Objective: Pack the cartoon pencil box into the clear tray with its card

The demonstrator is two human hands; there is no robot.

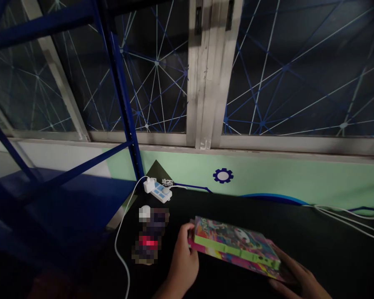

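Note:
A colourful printed box (237, 241) with a lime-green edge is held between my two hands above the black tabletop. It looks like two layers, the lower one pink and multicoloured; whether these are separate boxes I cannot tell. At its left end my left hand (185, 253) grips the corner with the thumb along the side. My right hand (294, 272) closes round the right end, its fingers partly hidden behind and under the box. The box tilts down to the right, and its print is slightly blurred.
A white power strip (162, 192) with plugged-in adapters lies at the table's back left. Its white cable (117, 245) runs down to the front. A pixelated object (151, 236) lies left of my hands. More cable (343, 220) loops at the right. A blue metal frame (120, 83) stands left.

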